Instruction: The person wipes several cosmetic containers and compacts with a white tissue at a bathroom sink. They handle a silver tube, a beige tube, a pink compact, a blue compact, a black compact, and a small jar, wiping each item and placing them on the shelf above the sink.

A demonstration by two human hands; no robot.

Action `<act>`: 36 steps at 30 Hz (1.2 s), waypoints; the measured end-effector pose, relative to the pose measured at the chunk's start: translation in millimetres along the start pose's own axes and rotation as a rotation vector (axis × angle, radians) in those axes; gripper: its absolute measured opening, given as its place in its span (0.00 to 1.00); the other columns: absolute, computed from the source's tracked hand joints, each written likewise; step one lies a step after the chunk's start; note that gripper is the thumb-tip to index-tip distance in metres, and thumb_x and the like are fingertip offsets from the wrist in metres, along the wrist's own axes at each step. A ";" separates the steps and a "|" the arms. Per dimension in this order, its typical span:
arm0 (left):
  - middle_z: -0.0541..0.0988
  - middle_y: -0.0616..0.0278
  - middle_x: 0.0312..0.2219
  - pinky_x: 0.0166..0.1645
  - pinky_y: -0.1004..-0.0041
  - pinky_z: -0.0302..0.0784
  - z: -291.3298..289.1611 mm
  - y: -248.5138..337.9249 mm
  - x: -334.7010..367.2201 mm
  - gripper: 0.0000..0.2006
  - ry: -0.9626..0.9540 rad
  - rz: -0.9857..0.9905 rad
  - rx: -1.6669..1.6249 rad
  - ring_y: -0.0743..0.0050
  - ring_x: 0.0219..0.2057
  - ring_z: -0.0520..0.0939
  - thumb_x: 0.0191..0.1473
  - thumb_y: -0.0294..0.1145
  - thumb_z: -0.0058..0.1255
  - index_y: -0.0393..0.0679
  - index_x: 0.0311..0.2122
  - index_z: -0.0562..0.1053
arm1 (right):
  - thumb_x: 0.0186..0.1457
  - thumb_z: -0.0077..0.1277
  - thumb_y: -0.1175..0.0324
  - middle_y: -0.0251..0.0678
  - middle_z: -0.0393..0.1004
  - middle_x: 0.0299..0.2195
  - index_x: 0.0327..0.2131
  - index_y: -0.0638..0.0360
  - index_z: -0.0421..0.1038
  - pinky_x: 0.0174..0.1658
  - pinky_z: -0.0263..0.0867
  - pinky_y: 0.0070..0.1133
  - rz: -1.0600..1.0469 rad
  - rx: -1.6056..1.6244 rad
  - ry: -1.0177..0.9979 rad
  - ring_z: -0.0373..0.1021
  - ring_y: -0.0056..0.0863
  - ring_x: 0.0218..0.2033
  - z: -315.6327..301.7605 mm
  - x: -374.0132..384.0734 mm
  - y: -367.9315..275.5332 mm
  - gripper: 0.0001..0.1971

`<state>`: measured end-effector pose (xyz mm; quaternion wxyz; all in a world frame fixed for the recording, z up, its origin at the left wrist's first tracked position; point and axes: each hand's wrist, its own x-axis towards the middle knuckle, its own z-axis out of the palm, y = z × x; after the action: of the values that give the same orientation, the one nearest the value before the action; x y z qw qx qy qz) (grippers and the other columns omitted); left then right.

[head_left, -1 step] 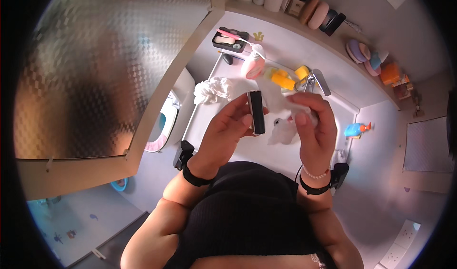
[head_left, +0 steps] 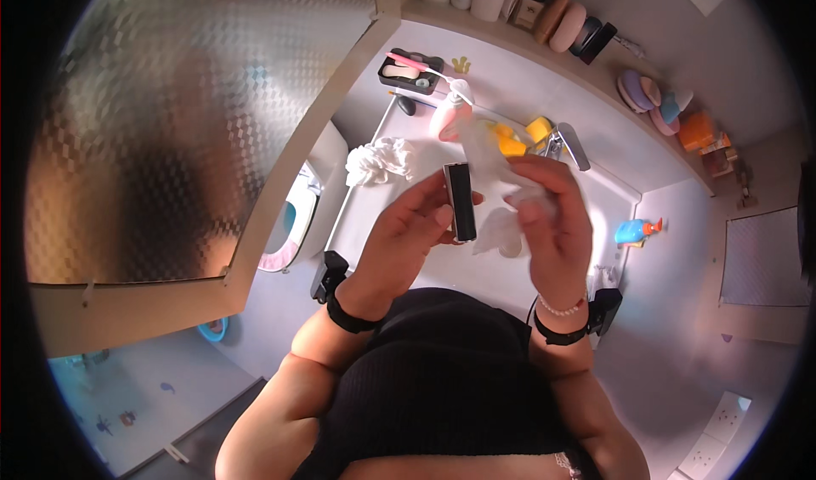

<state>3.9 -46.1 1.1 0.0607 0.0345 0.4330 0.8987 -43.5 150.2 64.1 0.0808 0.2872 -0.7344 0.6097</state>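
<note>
Between the fingers and thumb of my left hand point(head_left: 410, 219) is a slim rectangular case point(head_left: 461, 204), black on the side toward me with a pale edge. It is held upright over the washbasin point(head_left: 399, 263). My right hand point(head_left: 557, 225), slightly blurred, is closed on a thin white tissue point(head_left: 486, 153). Part of the tissue rises beside the case, and another part hangs below the fingers over the basin. Behind the tissue stands a pink pump bottle point(head_left: 444, 121), partly covered. A chrome faucet point(head_left: 568, 144) and yellow pieces point(head_left: 510, 140) lie beyond my right hand.
A crumpled white cloth point(head_left: 380, 160) lies on the basin's left side. A black tray point(head_left: 398, 74) holds a pink-handled brush. A blue bottle with an orange top point(head_left: 636, 231) stands at the right. Bottles and puffs line the shelf point(head_left: 501, 23). A toilet point(head_left: 302, 212) and textured glass door point(head_left: 204, 140) are left.
My right hand has shifted slightly left toward the case, and the tissue has moved with it, covering more of the yellow pieces. My left hand and the case are almost still.
</note>
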 end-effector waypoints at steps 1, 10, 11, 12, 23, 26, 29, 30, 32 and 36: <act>0.75 0.58 0.54 0.51 0.68 0.80 1.1 -0.5 -0.5 0.26 0.002 -0.028 -0.038 0.70 0.51 0.79 0.66 0.31 0.49 0.39 0.67 0.60 | 0.53 0.58 0.76 0.45 0.72 0.53 0.54 0.62 0.71 0.53 0.67 0.27 -0.120 -0.142 -0.086 0.72 0.41 0.50 2.8 3.8 3.5 0.22; 0.76 0.58 0.53 0.51 0.70 0.82 0.2 3.0 2.3 0.25 0.085 -0.010 -0.095 0.70 0.49 0.81 0.66 0.29 0.49 0.37 0.65 0.62 | 0.41 0.65 0.78 0.33 0.75 0.44 0.40 0.56 0.77 0.40 0.74 0.29 -0.272 -0.416 -0.139 0.73 0.36 0.42 23.9 -10.9 11.9 0.19; 0.77 0.58 0.52 0.52 0.69 0.80 -1.0 2.5 3.6 0.25 0.090 -0.009 -0.117 0.71 0.49 0.81 0.66 0.30 0.50 0.38 0.66 0.62 | 0.40 0.65 0.78 0.31 0.76 0.42 0.37 0.55 0.77 0.39 0.73 0.29 -0.295 -0.423 -0.120 0.74 0.36 0.40 22.7 -12.4 11.7 0.17; 0.77 0.59 0.52 0.53 0.68 0.79 -2.8 2.6 4.1 0.25 0.095 -0.013 -0.135 0.72 0.49 0.80 0.65 0.31 0.51 0.39 0.66 0.62 | 0.39 0.64 0.80 0.31 0.77 0.38 0.33 0.55 0.76 0.38 0.73 0.28 -0.273 -0.371 -0.156 0.74 0.36 0.38 20.4 -13.8 10.9 0.15; 0.77 0.47 0.51 0.53 0.71 0.82 -3.7 0.9 6.9 0.21 0.020 -0.074 -0.384 0.67 0.48 0.82 0.70 0.32 0.41 0.34 0.64 0.62 | 0.60 0.53 0.77 0.38 0.76 0.41 0.44 0.63 0.72 0.47 0.68 0.22 0.055 0.118 0.081 0.73 0.27 0.42 15.0 -5.9 11.5 0.08; 0.78 0.49 0.50 0.54 0.71 0.81 -4.0 1.9 6.5 0.21 0.039 -0.084 -0.412 0.69 0.47 0.82 0.70 0.32 0.42 0.35 0.63 0.63 | 0.59 0.54 0.78 0.38 0.76 0.41 0.43 0.62 0.72 0.48 0.67 0.22 0.000 0.030 0.097 0.72 0.28 0.43 20.4 -4.2 15.0 0.09; 0.78 0.51 0.50 0.54 0.71 0.81 -6.8 2.4 6.8 0.22 0.008 -0.101 -0.421 0.71 0.47 0.82 0.69 0.33 0.43 0.35 0.64 0.62 | 0.56 0.56 0.79 0.39 0.75 0.40 0.41 0.62 0.74 0.47 0.68 0.23 -0.002 -0.021 0.082 0.73 0.31 0.42 21.9 -4.0 16.0 0.09; 0.78 0.52 0.50 0.54 0.71 0.81 -7.5 1.7 7.2 0.22 -0.003 -0.099 -0.399 0.71 0.48 0.81 0.69 0.33 0.44 0.35 0.64 0.62 | 0.55 0.57 0.79 0.40 0.75 0.39 0.40 0.62 0.74 0.46 0.68 0.23 -0.014 -0.041 0.048 0.73 0.32 0.41 22.0 -4.0 15.9 0.09; 0.77 0.55 0.50 0.54 0.71 0.80 -5.4 -3.3 8.6 0.23 0.074 -0.079 -0.314 0.72 0.48 0.80 0.68 0.32 0.46 0.36 0.65 0.62 | 0.53 0.58 0.79 0.40 0.75 0.38 0.38 0.62 0.74 0.44 0.69 0.23 -0.046 -0.075 0.000 0.73 0.33 0.39 20.9 -3.7 15.5 0.08; 0.77 0.59 0.50 0.53 0.70 0.78 2.5 -17.8 20.5 0.26 0.102 0.153 0.140 0.71 0.50 0.78 0.64 0.25 0.50 0.37 0.65 0.61 | 0.50 0.63 0.75 0.37 0.74 0.33 0.38 0.62 0.75 0.38 0.69 0.24 0.075 -0.072 -0.001 0.72 0.32 0.33 16.4 -1.1 19.8 0.11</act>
<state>-14.8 -30.4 -11.0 -0.0325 0.0259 0.4933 0.8689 -49.1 136.9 42.8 0.0678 0.2569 -0.7661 0.5852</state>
